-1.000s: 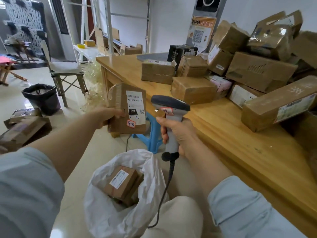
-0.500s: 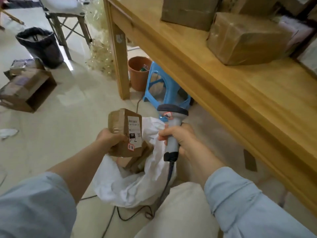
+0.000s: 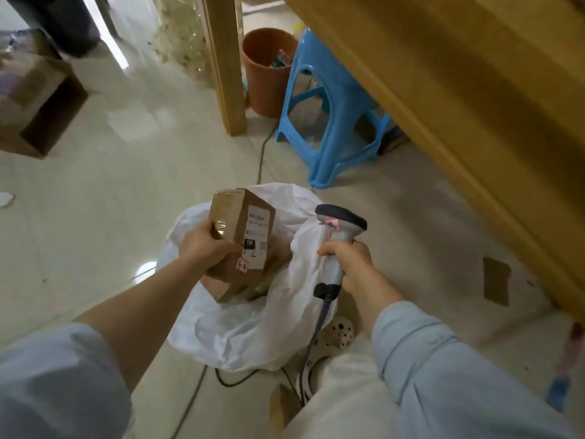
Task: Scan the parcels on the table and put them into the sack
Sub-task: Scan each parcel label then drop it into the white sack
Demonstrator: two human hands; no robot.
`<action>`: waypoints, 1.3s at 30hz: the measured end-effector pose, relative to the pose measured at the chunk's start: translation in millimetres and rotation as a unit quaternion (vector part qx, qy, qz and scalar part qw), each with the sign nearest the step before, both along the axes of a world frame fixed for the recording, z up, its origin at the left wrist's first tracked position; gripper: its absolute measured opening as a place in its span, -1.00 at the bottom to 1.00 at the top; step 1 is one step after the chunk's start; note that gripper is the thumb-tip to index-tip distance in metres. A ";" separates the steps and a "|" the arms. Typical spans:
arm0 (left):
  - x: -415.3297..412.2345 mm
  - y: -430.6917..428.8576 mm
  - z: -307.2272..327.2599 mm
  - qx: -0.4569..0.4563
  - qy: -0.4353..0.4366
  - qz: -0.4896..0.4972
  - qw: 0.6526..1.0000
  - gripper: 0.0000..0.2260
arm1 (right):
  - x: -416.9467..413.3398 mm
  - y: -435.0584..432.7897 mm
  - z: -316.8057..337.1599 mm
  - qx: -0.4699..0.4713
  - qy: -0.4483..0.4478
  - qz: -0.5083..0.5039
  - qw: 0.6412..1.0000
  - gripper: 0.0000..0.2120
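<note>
The left grip (image 3: 205, 245) curls around a brown parcel (image 3: 243, 229), label up, over the open mouth of the white sack (image 3: 240, 337) on the floor (image 3: 110, 201). At 3 o'clock from it, the right grip (image 3: 348, 261) wraps the handle of a scanner (image 3: 340, 218). Another box (image 3: 226, 291) already lies in the sack, so the job is under way; this parcel seems ready to drop. The surface (image 3: 459, 99), at 1 o'clock, hides its top: remaining parcels unknown.

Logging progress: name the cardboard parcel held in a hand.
The brown white-labelled cardboard parcel, gripped by the left hand over the white sack; a second parcel lies inside it, untouched.
</note>
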State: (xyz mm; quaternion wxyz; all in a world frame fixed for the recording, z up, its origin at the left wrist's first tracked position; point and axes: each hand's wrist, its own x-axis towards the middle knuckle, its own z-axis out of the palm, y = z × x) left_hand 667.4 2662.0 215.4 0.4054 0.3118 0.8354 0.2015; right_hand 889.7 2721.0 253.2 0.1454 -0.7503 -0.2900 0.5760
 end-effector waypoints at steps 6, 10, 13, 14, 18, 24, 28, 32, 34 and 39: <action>-4.8 25.3 -8.5 -0.023 -0.023 -0.066 0.997 -0.50 | 0.9 21.0 -47.9 -0.021 0.028 -0.028 0.999 -0.43; -8.2 36.9 -13.0 -0.055 -0.037 -0.098 0.993 -0.36 | 5.8 33.3 -71.4 -0.026 0.034 -0.027 0.999 -0.44; -10.3 44.2 -16.7 -0.074 -0.078 -0.094 0.990 -0.39 | 10.7 42.2 -83.6 -0.028 0.042 -0.027 0.998 -0.40; -9.4 46.4 -17.1 -0.077 -0.094 -0.090 0.988 -0.41 | 11.6 44.5 -85.7 -0.029 0.050 -0.025 0.998 -0.43; -4.0 51.6 -20.1 -0.090 -0.131 -0.066 0.985 -0.39 | 14.1 54.3 -93.2 -0.029 0.052 -0.002 0.998 -0.56; -10.8 55.6 -18.6 -0.098 -0.121 -0.059 0.986 -0.39 | 23.2 65.0 -105.2 -0.039 0.038 -0.002 0.999 -0.73; -12.1 60.5 -17.3 -0.109 -0.085 -0.085 0.987 -0.27 | 25.7 64.1 -107.3 -0.035 0.041 0.022 0.998 -0.73; -0.8 65.1 -11.9 -0.114 -0.065 -0.133 0.982 -0.29 | 29.8 60.3 -94.6 -0.013 0.026 0.042 0.999 -0.69; 6.2 68.5 -10.2 -0.118 -0.027 -0.172 0.978 -0.27 | 32.6 61.5 -82.5 0.015 0.020 0.047 0.999 -0.71; 29.5 74.8 -11.9 -0.117 0.058 -0.258 0.957 -0.20 | 35.6 61.6 -45.5 0.093 -0.010 0.079 0.992 -0.72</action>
